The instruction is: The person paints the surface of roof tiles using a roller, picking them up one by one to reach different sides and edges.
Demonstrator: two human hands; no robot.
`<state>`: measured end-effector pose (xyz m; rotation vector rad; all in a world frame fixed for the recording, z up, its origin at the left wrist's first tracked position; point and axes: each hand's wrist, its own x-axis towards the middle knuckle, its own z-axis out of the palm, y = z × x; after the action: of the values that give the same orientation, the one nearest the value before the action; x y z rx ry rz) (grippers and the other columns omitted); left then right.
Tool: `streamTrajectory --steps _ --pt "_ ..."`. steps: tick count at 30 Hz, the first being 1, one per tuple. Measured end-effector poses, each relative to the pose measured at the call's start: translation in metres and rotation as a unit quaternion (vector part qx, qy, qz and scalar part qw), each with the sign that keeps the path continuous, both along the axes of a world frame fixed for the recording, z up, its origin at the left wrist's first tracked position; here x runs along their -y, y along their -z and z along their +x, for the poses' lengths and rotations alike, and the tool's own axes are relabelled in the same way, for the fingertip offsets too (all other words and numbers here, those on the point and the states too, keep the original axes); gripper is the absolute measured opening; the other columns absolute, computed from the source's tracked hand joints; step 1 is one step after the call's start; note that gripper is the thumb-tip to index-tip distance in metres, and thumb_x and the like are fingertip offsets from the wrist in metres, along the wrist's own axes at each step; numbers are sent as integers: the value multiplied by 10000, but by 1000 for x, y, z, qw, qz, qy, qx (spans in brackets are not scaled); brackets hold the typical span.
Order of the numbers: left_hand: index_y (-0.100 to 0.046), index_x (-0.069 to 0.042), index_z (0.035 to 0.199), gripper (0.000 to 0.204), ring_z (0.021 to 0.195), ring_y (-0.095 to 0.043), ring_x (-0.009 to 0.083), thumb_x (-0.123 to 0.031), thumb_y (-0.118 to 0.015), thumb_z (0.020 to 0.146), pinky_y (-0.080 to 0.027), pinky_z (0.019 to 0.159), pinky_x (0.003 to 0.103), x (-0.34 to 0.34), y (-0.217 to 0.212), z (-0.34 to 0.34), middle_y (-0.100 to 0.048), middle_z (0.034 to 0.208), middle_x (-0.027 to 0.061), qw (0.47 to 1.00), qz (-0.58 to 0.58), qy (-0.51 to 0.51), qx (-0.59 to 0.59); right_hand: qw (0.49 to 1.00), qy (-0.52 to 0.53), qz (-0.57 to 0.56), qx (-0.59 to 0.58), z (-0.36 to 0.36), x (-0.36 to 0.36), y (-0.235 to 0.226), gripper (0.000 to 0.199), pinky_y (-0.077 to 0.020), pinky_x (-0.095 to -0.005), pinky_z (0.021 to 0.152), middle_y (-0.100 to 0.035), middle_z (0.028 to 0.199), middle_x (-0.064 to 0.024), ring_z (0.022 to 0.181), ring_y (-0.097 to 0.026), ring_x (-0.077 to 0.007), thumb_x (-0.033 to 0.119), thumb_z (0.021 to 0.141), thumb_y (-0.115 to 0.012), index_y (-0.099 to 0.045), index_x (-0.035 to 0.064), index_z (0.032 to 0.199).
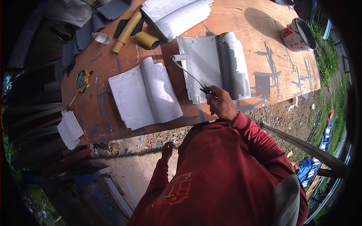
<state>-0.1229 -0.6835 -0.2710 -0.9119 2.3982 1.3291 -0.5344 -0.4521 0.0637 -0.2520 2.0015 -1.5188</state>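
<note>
Outdoors in hard sunlight, at a paint-streaked wooden table [230, 22]. Lying by the table's near edge, right of the middle, a ridged tile [201, 67], coated grey over its flat left part and much of its ridge, patchy and pale along the right side. Set across its left edge, a small paint roller [181, 57], pressing or merely hovering there, hard to tell. Clasped round the roller's dark handle [205, 90], the right hand [222, 105]; hanging low on the left, off the table, the left hand [167, 150], too small to tell whether empty. Probably midway through rolling on the coat; likely calling next for light, even strokes toward the ragged right side, without smearing the finished part. Just left, a whiter tile [132, 94], seemingly uncoated. On the far side, a tile stack [177, 15], with two yellow-brown rolls [127, 32] to its left. Far right, a pail [292, 41], perhaps for the paint. Beyond the right end, grass [327, 67].
</note>
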Motion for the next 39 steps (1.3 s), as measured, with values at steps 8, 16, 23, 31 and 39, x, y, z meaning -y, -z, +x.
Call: streamTrajectory --steps 8,16,23,31,39 --pt "-683 -59 1202 309 1036 -693 286 -272 -555 1018 -544 905 397 -7 -12 -33 -720 1147 129 995 57 54 54 999 9 -30 44 -9 1 -5 279 -503 -320 489 -633 732 -83 561 -631 -147 110 1004 -575 -623 -97 1185" --pt "-713 -66 1182 280 993 -711 285 -243 -656 972 -551 905 419 3 -9 9 -739 1101 152 991 32 -109 70 994 -14 -52 100 19 -17 -15 313 -511 -318 490 -622 741 -83 541 -620 -149 124 1016 -544 -593 -106 1224" --pt "-672 -101 1273 343 910 -717 248 -222 -681 952 -587 810 363 -31 -7 11 -710 1125 134 970 119 -149 148 993 -43 3 112 34 -56 -38 319 -484 -292 528 -611 745 -62 549 -594 -131 153 1016 -540 -613 -87 1213" --pt "-685 -25 1216 323 1046 -698 237 -216 -616 964 -597 848 372 -35 15 -2 -707 1136 131 970 201 -125 54 999 -18 -4 41 2 -18 -13 312 -534 -314 539 -613 728 -90 573 -639 -146 127 1006 -561 -601 -105 1211" --pt "-692 -23 1159 276 843 -705 183 -196 -590 968 -592 728 349 -42 20 9 -719 1020 98 963 193 -173 72 974 -193 104 -54 54 -134 -44 239 -481 -293 568 -653 758 -50 604 -597 -96 133 968 -649 -694 -22 1145"
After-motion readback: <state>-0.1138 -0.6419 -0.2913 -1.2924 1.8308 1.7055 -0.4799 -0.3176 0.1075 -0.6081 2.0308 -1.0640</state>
